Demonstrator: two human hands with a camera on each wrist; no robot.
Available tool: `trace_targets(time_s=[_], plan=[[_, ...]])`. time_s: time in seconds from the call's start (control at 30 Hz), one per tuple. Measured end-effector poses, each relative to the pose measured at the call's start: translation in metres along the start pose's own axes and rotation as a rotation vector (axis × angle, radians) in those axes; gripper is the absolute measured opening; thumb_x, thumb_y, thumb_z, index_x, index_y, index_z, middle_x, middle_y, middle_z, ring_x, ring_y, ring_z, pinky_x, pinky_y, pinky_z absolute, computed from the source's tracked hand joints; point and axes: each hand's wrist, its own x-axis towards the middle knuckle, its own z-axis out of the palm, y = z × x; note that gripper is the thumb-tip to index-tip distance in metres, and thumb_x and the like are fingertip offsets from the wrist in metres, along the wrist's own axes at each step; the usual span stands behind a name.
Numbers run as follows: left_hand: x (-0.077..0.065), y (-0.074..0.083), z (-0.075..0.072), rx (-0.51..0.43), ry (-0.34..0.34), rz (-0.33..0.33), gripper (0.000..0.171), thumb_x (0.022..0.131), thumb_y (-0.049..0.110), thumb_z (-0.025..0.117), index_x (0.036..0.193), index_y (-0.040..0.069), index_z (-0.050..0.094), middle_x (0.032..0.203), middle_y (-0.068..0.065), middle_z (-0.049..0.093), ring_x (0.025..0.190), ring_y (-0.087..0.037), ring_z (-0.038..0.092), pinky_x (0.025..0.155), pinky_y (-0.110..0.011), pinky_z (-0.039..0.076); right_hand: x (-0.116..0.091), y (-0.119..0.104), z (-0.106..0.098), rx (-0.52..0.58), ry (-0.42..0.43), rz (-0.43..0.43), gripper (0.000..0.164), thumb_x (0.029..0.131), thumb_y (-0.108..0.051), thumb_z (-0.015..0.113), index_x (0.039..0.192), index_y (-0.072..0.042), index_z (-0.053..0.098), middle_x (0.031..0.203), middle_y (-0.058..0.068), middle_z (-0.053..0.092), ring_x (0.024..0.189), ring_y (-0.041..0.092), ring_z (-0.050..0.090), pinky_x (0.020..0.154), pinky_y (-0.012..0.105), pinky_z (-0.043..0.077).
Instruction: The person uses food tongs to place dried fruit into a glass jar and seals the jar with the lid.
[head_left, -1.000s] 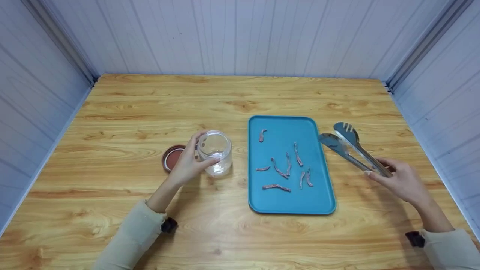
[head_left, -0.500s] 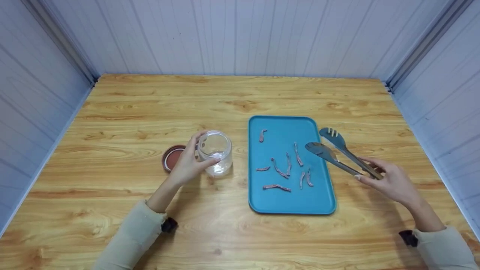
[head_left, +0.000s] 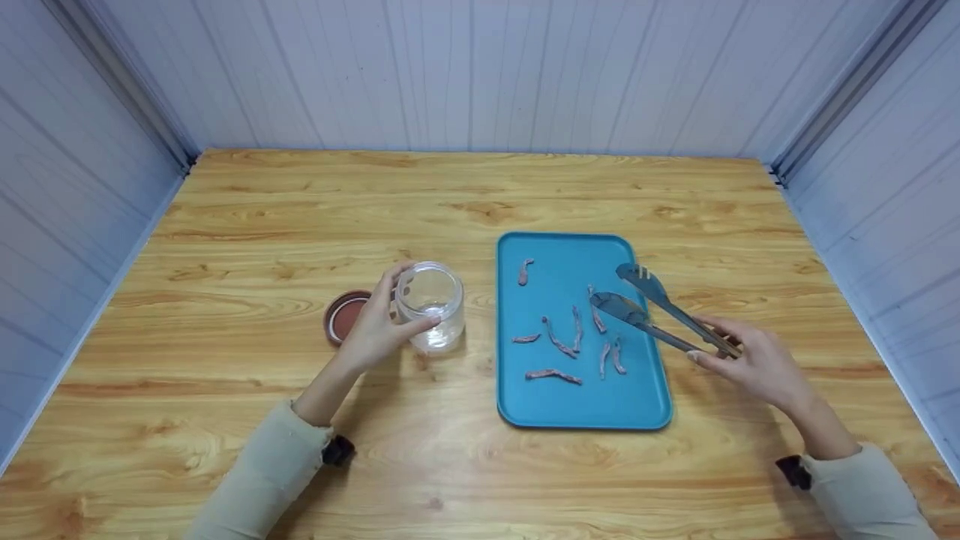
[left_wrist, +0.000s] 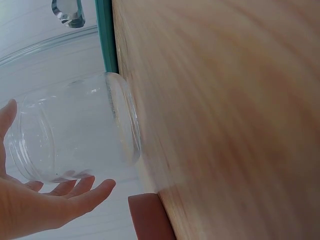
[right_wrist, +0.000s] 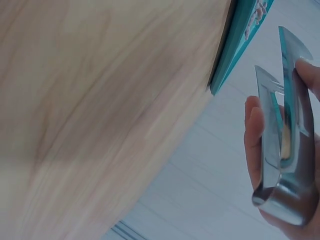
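Note:
A clear, lidless jar [head_left: 433, 307] stands upright on the wooden table, and my left hand [head_left: 377, 328] grips it from the left, thumb in front and fingers behind. In the left wrist view the jar [left_wrist: 75, 130] looks see-through with nothing inside. My right hand [head_left: 761, 367] holds metal food tongs [head_left: 660, 311] by the handle end. Their two tips are spread apart above the right part of a blue tray [head_left: 585, 409]. Several thin brownish-pink dried strips, such as this one [head_left: 553, 376], lie scattered on the tray. One tong tip partly covers a strip [head_left: 599, 322].
A reddish-brown round lid [head_left: 346, 319] lies upturned on the table left of the jar, partly behind my left hand. Pale panelled walls [head_left: 480, 75] enclose the table [head_left: 420, 465] at the back and both sides.
My right hand has moved left with the tongs, bringing their tips from beside the tray's right edge to above it. The left hand, jar and strips have stayed in place.

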Motion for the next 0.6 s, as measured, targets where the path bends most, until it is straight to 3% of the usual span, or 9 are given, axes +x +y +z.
trace_targets(time_s=[0.27,0.6], plan=[[0.012,-0.031,0.001,0.017,0.01,0.01,0.083,0.071,0.028,0.075,0.136,0.012,0.026,0.134,-0.013,0.032,0.121,-0.027,0.031,0.092,-0.045,0.032,0.007,-0.002,0.011,-0.018,-0.004,0.031,0.044,0.078,-0.025,0.068,0.114,-0.002,0.057,0.076,0.008,0.059,0.053,0.012,0.049,0.043,0.025,0.037],[0.012,-0.034,0.001,0.032,0.015,0.032,0.083,0.069,0.033,0.075,0.135,0.013,0.028,0.132,-0.012,0.034,0.118,-0.031,0.034,0.092,-0.049,0.031,0.012,-0.002,0.022,-0.034,-0.012,0.012,0.041,0.078,-0.023,0.069,0.114,-0.006,0.059,0.067,-0.003,0.05,0.053,0.011,0.04,0.044,0.025,0.032]])
